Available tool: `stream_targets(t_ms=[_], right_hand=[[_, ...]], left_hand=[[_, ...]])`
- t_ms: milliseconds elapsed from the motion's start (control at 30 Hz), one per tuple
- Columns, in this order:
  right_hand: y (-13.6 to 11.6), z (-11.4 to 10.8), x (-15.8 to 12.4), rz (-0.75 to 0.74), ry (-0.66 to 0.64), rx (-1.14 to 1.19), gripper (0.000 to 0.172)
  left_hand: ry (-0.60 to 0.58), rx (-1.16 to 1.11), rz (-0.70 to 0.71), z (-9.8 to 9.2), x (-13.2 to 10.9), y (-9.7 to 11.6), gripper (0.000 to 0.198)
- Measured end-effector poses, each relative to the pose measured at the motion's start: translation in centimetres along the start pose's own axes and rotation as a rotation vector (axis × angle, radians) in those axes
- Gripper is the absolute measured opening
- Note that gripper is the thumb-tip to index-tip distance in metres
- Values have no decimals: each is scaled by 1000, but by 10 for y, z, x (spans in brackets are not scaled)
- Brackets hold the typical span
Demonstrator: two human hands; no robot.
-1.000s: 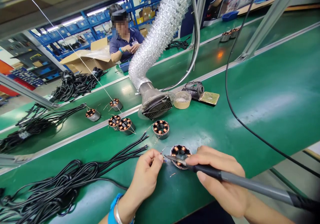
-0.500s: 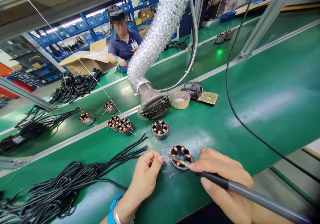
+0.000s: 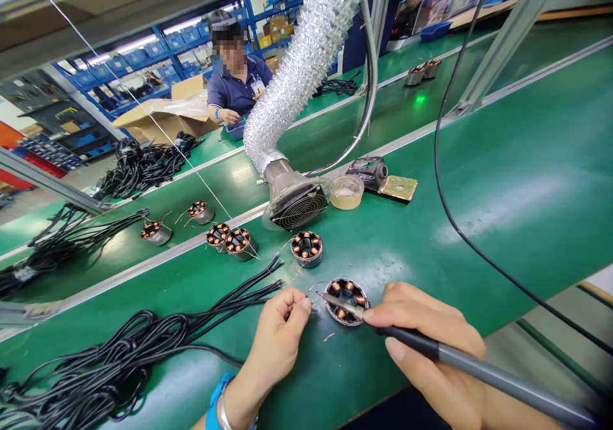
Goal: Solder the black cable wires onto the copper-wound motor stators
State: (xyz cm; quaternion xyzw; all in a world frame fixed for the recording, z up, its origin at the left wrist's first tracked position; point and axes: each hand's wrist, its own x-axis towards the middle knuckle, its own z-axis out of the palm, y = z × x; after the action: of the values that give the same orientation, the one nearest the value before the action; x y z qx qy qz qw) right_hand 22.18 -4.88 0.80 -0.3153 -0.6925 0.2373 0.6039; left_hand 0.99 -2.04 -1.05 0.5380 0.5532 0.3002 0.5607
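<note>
Presently, left hand (image 3: 280, 331) fingers pinch thin, blue-tipped wire ends (image 3: 314, 310); right hand (image 3: 428, 318) fingers grip a black-and-grey pen-shaped soldering iron (image 3: 479, 367), passing over the round, copper-wound stator (image 3: 349, 286) on the green bench (image 3: 383, 245). Risk: a slip, if hot, could scorch windings.

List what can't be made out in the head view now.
All in the head view:
Thin wires at the left hand: partly hidden in its grip; their ends are too small to read.
Soldering iron: rear end cut off at lower right; tip contact too small to tell.
Nearest coil ring: partly covered by the iron.
Black cables: cut off by left edge.
</note>
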Motion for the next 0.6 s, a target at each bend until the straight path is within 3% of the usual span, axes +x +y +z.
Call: stream_targets(t_ms=[167, 400, 600], right_hand=[[-3, 0, 8, -38, 36, -85, 36], [16, 15, 2, -41, 8, -101, 53], [29, 34, 12, -160, -147, -171, 32]], left_hand=[[-2, 2, -1, 0, 0, -2, 35], [-111, -7, 5, -6, -3, -3, 39], [-154, 67, 117, -10, -9, 0, 39]])
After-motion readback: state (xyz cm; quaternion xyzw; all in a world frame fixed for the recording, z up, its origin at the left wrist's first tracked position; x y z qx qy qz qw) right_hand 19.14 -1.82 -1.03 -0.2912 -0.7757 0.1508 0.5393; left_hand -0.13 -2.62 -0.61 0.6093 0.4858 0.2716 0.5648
